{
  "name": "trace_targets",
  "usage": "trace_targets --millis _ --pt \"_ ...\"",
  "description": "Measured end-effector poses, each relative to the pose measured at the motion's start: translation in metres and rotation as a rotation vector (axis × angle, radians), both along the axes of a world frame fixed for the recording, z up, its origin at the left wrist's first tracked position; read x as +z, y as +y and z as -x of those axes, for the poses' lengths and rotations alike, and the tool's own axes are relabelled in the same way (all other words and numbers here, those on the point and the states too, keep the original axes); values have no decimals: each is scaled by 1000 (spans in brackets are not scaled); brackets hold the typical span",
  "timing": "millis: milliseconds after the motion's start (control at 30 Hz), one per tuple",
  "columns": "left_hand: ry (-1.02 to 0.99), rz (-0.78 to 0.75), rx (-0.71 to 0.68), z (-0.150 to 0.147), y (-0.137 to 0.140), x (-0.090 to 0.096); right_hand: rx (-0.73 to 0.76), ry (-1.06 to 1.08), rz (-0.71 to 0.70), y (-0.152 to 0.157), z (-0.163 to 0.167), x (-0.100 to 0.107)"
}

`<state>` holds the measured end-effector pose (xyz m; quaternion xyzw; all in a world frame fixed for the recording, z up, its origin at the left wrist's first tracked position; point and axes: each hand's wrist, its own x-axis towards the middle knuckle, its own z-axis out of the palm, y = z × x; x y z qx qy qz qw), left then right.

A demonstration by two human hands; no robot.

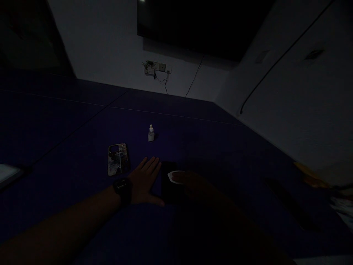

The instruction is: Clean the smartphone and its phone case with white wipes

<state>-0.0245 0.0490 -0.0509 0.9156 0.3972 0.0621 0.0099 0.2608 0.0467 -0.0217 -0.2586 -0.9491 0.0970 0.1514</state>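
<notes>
My left hand (143,182) lies on the blue surface with its fingers spread, along the left edge of a dark flat rectangle (168,193) that looks like a phone. A watch is on my left wrist. With its fingers pressed down, my right hand (193,184) holds a white wipe (173,177) against the top face of that rectangle. Shadow hides most of my right hand. Left of my left fingers is a patterned phone case (118,160) with a camera cut-out. Beyond the hands a small dropper bottle (151,135) stands upright.
The blue tabletop (82,125) runs to the wall, below a large dark screen (190,25). Sockets with cables (158,68) are on the wall. A long dark object (289,202) lies at the right; a whitish object (9,173) sits at the left edge.
</notes>
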Motion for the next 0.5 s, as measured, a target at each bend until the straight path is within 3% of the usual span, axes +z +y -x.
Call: trace_targets --millis 500 --pt "-5 -5 -3 1 -1 3 -2 45 -36 1 -4 -1"
